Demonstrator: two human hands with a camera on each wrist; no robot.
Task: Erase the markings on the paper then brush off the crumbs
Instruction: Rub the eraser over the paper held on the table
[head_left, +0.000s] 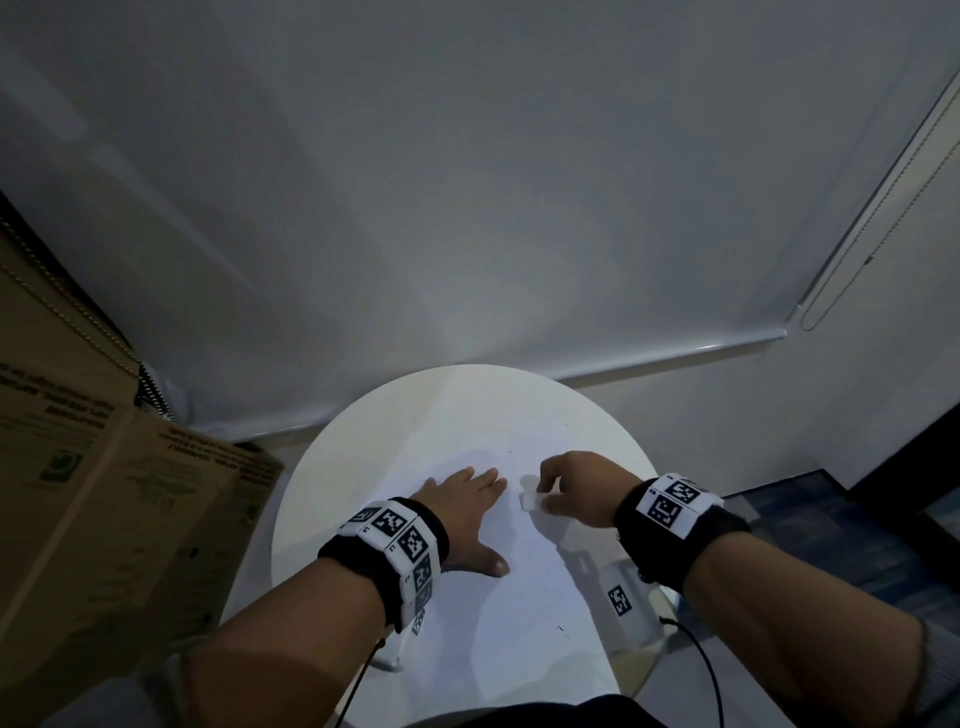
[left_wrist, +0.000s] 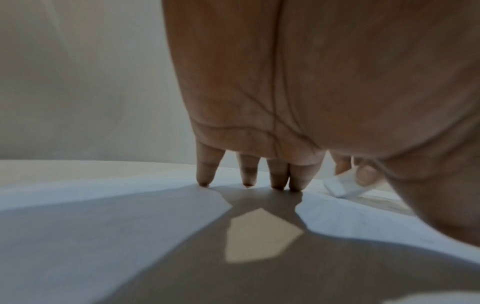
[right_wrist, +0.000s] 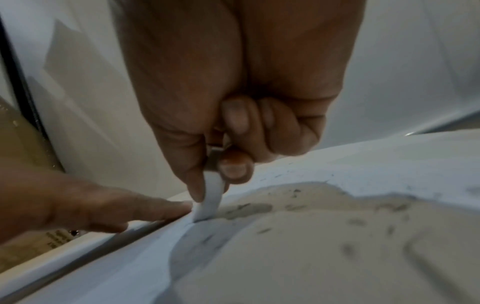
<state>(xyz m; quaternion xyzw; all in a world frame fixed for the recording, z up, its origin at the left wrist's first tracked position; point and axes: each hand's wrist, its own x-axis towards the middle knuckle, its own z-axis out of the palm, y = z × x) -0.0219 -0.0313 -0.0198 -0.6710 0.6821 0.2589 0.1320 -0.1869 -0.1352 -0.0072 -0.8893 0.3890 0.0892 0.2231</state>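
- On the round white tabletop (head_left: 332, 467) lies the paper (head_left: 498, 597), and it covers most of the surface in front of the person.
- Beside the tabletop, to the left, stands a big cardboard box (head_left: 104, 509); it is apart from the work and seems to block nothing.
- Flat on the paper rests the left hand (head_left: 462, 509), fingers straight and spread, holding nothing and only pressing the sheet down. For good erasing this pressure should stay close to the rubbing place, so the sheet does not wrinkle.
- Just beside it, the right hand (head_left: 571, 488) is curled, and its thumb and fingers pinch the white eraser (right_wrist: 209, 200), whose lower edge touches the paper.
- Short, light strokes directed away from the left hand would probably be safest.
- Near the eraser, dark crumbs (right_wrist: 244, 207) are scattered on the paper; they are not yet brushed off.
- One small dark mark (head_left: 560, 629) shows near the lower edge.
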